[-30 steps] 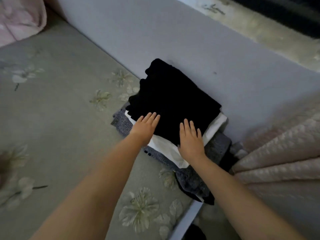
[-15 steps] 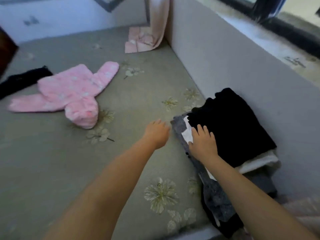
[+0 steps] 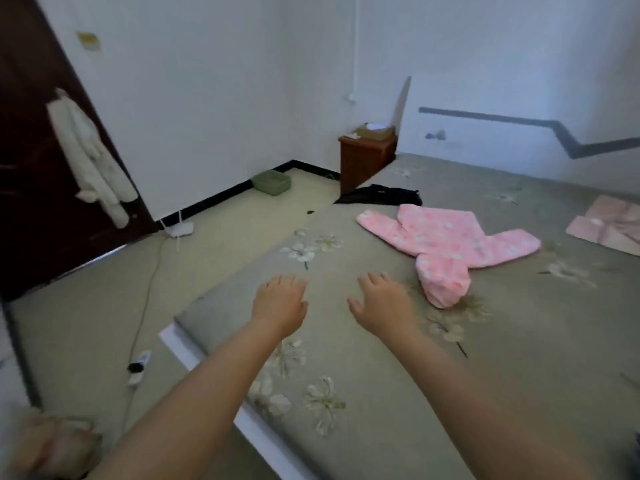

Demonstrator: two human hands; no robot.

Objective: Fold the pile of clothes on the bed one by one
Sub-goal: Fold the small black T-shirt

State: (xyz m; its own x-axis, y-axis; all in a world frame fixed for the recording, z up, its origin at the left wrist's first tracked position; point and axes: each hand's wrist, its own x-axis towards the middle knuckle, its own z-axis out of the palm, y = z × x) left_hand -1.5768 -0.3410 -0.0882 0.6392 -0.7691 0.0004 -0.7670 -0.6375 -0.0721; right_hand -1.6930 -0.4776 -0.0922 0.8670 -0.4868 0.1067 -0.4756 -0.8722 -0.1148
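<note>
A dark door [image 3: 31, 161] stands left, a white garment [image 3: 91, 157] hanging on it. Right of the door sit a green basket [image 3: 271, 182] and a wooden nightstand [image 3: 365, 157].

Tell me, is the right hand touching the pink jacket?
Apart. The head view shows the right hand short of the pink jacket, with a strip of bare bedsheet between them.

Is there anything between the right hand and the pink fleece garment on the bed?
In the head view, only bare grey-green floral bedsheet lies between the right hand and the pink fleece garment; nothing else sits there.
</note>
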